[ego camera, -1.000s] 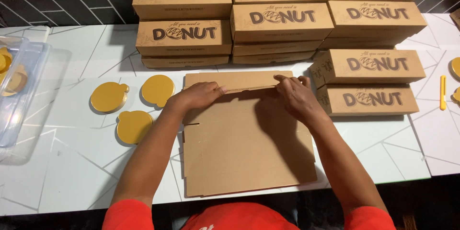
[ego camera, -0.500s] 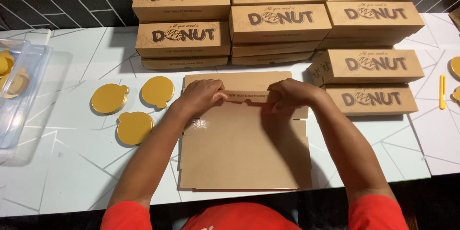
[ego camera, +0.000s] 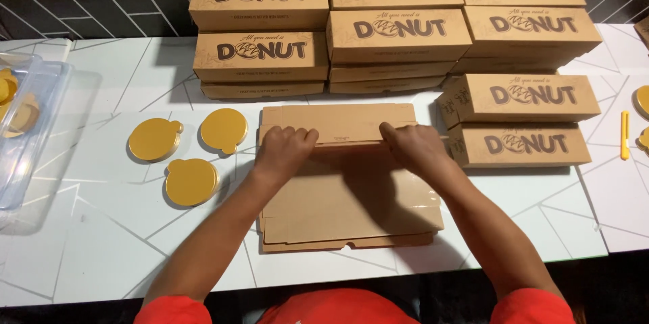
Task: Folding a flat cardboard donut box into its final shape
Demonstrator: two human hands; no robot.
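Flat cardboard box (ego camera: 351,202) lies under both hands' grip.

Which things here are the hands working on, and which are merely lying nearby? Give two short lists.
In hand:
left hand and right hand, both pressing the flat cardboard box

Lying nearby:
stacked printed boxes
three gold discs
clear plastic tub
yellow stick

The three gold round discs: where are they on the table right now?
In the head view, the gold discs lie on the white table just off the left hand, between the flat cardboard box and the clear plastic bin.
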